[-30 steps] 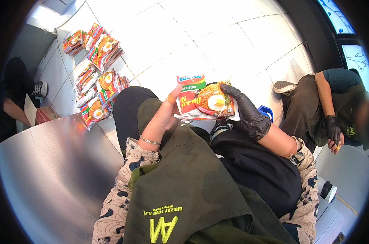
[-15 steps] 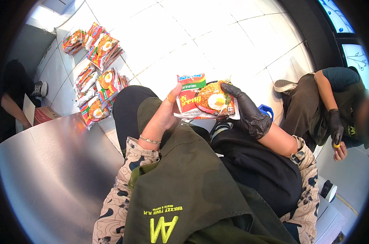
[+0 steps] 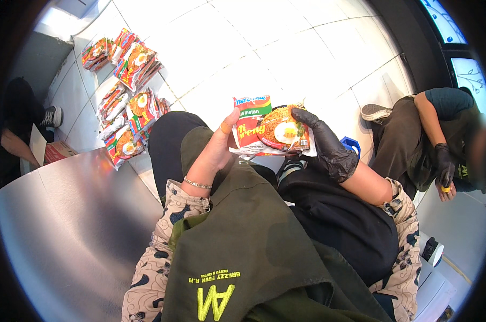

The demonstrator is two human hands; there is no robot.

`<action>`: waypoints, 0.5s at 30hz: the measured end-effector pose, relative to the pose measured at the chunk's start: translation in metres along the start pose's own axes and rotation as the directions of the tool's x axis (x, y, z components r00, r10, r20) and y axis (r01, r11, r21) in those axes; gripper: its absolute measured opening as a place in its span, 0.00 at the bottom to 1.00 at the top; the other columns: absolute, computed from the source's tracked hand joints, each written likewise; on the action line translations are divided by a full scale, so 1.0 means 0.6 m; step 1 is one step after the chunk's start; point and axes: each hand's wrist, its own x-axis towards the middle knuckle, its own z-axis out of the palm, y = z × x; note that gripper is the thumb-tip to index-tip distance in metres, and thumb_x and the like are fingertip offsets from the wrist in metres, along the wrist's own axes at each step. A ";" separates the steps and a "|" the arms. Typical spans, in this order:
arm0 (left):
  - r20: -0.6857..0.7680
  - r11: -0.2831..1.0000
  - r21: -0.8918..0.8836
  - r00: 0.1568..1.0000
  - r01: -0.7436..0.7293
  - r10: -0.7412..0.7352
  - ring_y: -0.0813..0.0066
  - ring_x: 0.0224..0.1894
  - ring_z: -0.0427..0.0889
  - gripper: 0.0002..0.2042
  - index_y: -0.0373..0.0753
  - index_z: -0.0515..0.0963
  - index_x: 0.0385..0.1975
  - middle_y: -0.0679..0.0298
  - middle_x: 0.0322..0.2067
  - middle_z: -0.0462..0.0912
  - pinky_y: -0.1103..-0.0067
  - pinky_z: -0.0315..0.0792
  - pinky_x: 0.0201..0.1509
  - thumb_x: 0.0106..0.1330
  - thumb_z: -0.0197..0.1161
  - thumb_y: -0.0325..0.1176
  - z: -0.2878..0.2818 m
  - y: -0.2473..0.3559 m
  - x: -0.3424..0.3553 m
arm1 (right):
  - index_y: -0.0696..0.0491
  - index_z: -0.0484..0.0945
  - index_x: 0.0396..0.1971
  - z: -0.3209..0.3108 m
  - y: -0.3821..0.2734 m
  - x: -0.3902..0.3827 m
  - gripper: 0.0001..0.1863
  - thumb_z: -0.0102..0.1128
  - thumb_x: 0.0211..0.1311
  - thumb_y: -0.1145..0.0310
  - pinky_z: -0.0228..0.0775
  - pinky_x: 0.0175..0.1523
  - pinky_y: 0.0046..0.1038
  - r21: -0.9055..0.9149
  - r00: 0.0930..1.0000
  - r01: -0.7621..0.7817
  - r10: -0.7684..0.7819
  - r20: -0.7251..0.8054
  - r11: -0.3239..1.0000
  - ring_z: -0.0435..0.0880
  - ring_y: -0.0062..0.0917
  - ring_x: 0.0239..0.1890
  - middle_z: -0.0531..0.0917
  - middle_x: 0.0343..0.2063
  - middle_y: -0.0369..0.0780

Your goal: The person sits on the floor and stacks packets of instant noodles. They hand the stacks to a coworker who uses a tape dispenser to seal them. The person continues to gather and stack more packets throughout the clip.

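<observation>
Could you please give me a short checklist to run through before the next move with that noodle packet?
1. Noodle packet held at both ends: ok, the bare left hand grips its left edge and the gloved right hand its right.
2. Packet sealed and undamaged: cannot tell, fingers cover parts of it.
3. Glove on both hands: not ok, the left is bare.
4. Stock within sight: ok, more noodle packets lie in stacks on the tiled floor.
5. Seated person apart from the packet: ok, off to the right.
</observation>
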 end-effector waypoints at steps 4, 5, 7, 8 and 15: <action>-0.005 1.000 -0.001 1.000 0.007 -0.007 0.67 0.56 0.80 0.36 0.33 0.63 0.64 0.52 0.58 0.76 0.71 0.77 0.59 0.70 0.52 0.59 0.001 0.002 -0.001 | 0.54 0.73 0.51 0.002 -0.002 0.001 0.23 0.56 0.68 0.50 0.77 0.25 0.21 0.008 1.000 -0.016 0.016 0.002 1.000 0.86 0.20 0.26 0.85 0.36 0.40; -0.005 1.000 -0.001 1.000 0.007 -0.007 0.67 0.56 0.80 0.36 0.33 0.63 0.64 0.52 0.58 0.76 0.71 0.77 0.59 0.70 0.53 0.60 0.001 0.003 -0.001 | 0.54 0.73 0.51 0.002 -0.002 0.001 0.23 0.56 0.68 0.50 0.77 0.25 0.21 -0.002 1.000 -0.018 0.018 -0.007 1.000 0.86 0.20 0.26 0.85 0.35 0.40; -0.005 1.000 0.000 1.000 0.007 -0.007 0.67 0.56 0.80 0.36 0.33 0.63 0.64 0.52 0.58 0.76 0.71 0.77 0.58 0.70 0.53 0.60 0.002 0.003 -0.001 | 0.54 0.73 0.51 0.001 -0.001 0.002 0.23 0.56 0.68 0.50 0.77 0.25 0.21 -0.003 1.000 -0.017 0.017 -0.012 1.000 0.86 0.20 0.26 0.85 0.35 0.40; -0.003 1.000 -0.001 1.000 0.006 -0.006 0.67 0.56 0.80 0.36 0.33 0.64 0.64 0.52 0.57 0.76 0.71 0.77 0.58 0.70 0.53 0.60 0.000 0.002 -0.001 | 0.54 0.74 0.51 -0.001 0.001 0.005 0.23 0.56 0.68 0.50 0.77 0.25 0.21 0.005 1.000 -0.014 0.014 -0.008 1.000 0.86 0.20 0.26 0.85 0.35 0.40; 0.009 1.000 -0.017 1.000 0.008 -0.008 0.67 0.55 0.80 0.36 0.33 0.64 0.63 0.53 0.56 0.76 0.71 0.78 0.58 0.69 0.53 0.60 -0.007 -0.002 0.000 | 0.54 0.75 0.50 0.001 -0.002 0.001 0.24 0.56 0.67 0.48 0.77 0.26 0.23 -0.013 1.000 -0.017 0.017 -0.018 1.000 0.85 0.20 0.25 0.85 0.35 0.40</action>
